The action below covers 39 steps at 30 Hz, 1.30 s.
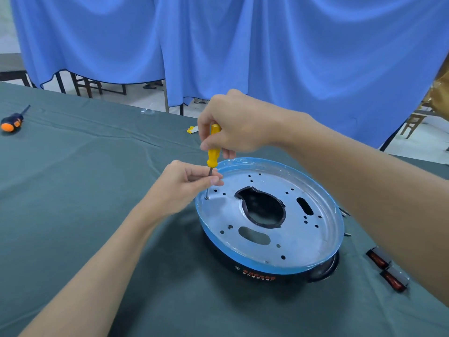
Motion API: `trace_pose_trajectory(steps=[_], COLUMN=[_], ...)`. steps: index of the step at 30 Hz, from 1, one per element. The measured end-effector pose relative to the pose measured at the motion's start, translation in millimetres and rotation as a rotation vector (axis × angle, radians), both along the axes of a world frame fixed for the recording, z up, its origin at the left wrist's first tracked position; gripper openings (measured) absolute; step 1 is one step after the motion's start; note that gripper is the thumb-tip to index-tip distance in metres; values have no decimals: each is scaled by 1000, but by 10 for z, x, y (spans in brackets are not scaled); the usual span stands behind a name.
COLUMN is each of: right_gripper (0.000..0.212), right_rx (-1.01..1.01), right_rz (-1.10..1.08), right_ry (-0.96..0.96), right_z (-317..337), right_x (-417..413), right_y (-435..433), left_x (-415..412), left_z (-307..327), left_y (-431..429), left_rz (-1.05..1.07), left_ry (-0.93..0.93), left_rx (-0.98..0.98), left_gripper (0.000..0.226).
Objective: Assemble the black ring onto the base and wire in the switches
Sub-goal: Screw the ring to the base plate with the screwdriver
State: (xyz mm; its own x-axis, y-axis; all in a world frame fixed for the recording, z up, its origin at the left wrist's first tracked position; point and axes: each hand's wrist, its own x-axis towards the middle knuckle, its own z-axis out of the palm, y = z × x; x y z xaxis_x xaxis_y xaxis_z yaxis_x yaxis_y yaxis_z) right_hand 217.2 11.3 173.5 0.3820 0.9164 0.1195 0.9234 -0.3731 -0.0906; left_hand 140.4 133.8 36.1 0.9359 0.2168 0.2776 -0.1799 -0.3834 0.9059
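Note:
A round metal base plate [291, 239] with a blue film rim lies on top of the black ring [255, 273], which shows below its near edge with orange print. My right hand [240, 122] grips the yellow handle of a screwdriver [213, 154] held upright. Its tip stands on a screw [207, 198] at the plate's left edge. My left hand [187, 186] pinches the screwdriver's metal shaft just above the plate. Two red rocker switches [388, 269] lie on the cloth to the right of the ring.
A dark green cloth [85, 190] covers the table. An orange and black screwdriver [13, 120] lies at the far left. A small yellow and white packet [192, 129] sits behind the hands. Blue curtains [243, 45] and chair legs stand beyond the table's far edge.

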Motion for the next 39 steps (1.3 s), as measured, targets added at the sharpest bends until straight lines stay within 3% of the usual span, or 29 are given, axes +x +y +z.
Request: trace_pose_trajectory(steps=[2, 5, 10, 14, 17, 22, 26, 28, 34, 37, 39], right_gripper=[28, 42, 9, 32, 42, 10, 36, 42, 10, 27, 36], right_rx=[15, -10, -46, -17, -41, -49, -37, -52, -36, 7, 3], right_rz=[-35, -66, -4, -41, -66, -25, -55, -76, -16, -63, -109], right_ry=[-26, -60, 0, -44, -78, -12, -101, -89, -13, -38, -61], right_z=[-33, -57, 9, -29, -49, 22, -44, -66, 7, -42, -73], right_x=[4, 8, 17, 3, -7, 7, 8, 2, -1, -9, -10], right_y=[25, 42, -16, 11, 23, -46, 11, 28, -34, -5, 17], left_x=[15, 48, 51, 40, 56, 71, 58, 60, 22, 2, -9], left_z=[-29, -50, -38, -52, -73, -66, -71, -59, -11, 4, 25], left_y=[-28, -11, 59, -4, -22, 42, -3, -5, 34, 2, -33], left_rz=[97, 128, -17, 75, 117, 15, 116, 157, -24, 18, 77], left_ry=[-43, -102, -36, -89, -135, -72, -103, -131, -48, -47, -118], left_rx=[9, 174, 215, 133, 128, 254, 144, 168, 198, 69, -26], left_gripper=[15, 16, 25, 9, 18, 22, 8, 13, 17, 5, 14])
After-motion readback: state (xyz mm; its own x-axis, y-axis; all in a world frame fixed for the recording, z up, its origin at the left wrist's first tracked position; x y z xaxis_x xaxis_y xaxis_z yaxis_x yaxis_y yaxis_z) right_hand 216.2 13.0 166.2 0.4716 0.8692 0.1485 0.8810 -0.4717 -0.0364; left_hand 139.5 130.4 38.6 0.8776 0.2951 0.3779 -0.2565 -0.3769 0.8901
